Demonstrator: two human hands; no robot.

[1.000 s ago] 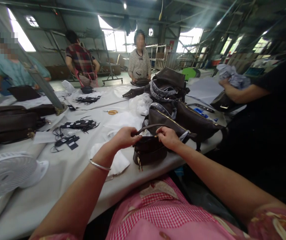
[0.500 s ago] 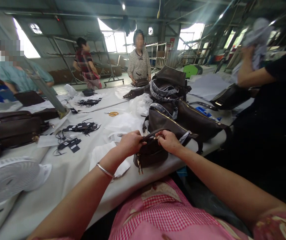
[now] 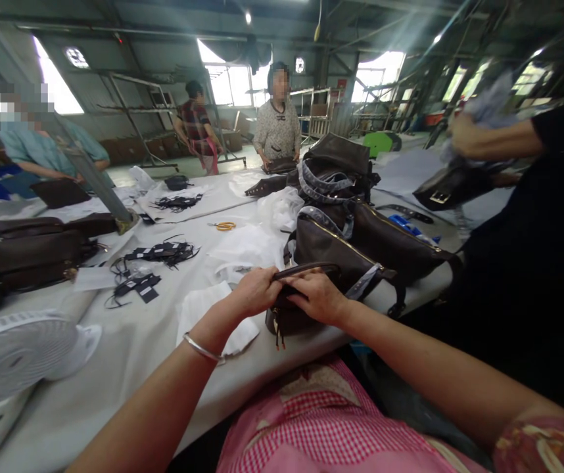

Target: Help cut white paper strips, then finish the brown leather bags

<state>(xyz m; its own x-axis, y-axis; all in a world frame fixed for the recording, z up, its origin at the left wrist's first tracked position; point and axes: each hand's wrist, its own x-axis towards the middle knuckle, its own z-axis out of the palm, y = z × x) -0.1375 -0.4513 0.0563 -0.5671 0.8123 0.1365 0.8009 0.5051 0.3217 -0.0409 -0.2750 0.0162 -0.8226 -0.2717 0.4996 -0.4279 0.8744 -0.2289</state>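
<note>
A small dark brown handbag (image 3: 292,320) sits at the near edge of the white table (image 3: 129,341). My left hand (image 3: 257,292) grips its left side, fingers curled round the top edge by the strap. My right hand (image 3: 316,297) lies over the bag's top with fingers closed on it, under the arched handle (image 3: 311,268). A thin metal bangle is on my left wrist. The bag's opening is hidden beneath both hands.
A pile of larger brown bags (image 3: 355,230) lies just behind. White wrapping sheets (image 3: 213,312), black tags (image 3: 158,253), yellow scissors (image 3: 224,226) and a white fan (image 3: 20,355) are on the table. A person in black (image 3: 533,217) works at right; other people stand beyond.
My right hand moved from pinching the zipper area to pressing down over the bag's top. The person at right lowered an arm holding cloth. The far person in plaid walked right.
</note>
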